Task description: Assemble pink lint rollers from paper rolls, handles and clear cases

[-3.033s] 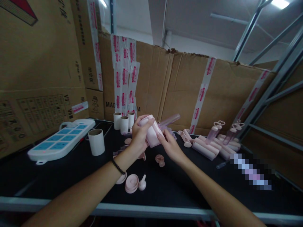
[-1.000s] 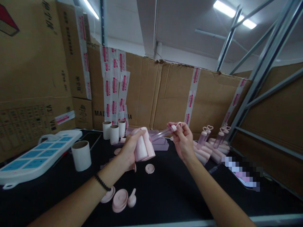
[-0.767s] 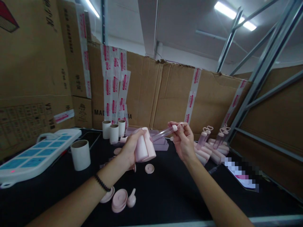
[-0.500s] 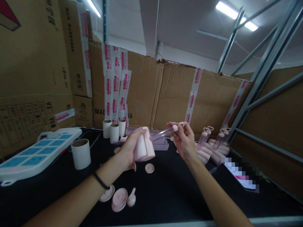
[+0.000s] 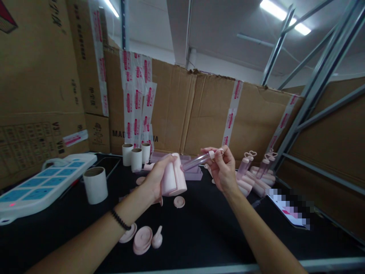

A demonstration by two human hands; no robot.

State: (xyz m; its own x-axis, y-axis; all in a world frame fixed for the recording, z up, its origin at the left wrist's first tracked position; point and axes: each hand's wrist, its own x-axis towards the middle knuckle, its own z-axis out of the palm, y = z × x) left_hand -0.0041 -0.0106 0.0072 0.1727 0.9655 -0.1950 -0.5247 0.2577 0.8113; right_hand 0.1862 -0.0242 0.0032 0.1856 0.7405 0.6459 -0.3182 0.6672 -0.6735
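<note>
My left hand (image 5: pixel 155 179) is wrapped round a pale pink cylinder (image 5: pixel 174 177) with a white sheet-like layer on its side. My right hand (image 5: pixel 224 171) pinches the capped end of a clear tube (image 5: pixel 196 161) that slants down toward the cylinder. The tube's lower end meets the cylinder's right side; whether it goes inside I cannot tell. Below the hands lie a small pink disc (image 5: pixel 179 202), larger stacked pink discs (image 5: pixel 143 239) and a pink bulb-shaped piece with a stem (image 5: pixel 157 239).
White rolls (image 5: pixel 136 160) stand at the back left, another white roll (image 5: pixel 96 186) nearer. A power strip (image 5: pixel 48 182) lies far left. Purple trays (image 5: pixel 194 175) sit behind the hands. Pink cylinders with heart-topped tubes (image 5: pixel 243 167) and a lit phone (image 5: pixel 288 211) are on the right.
The view has shifted very slightly. Both hands keep their hold on the cylinder and the tube, with almost no movement between them.
</note>
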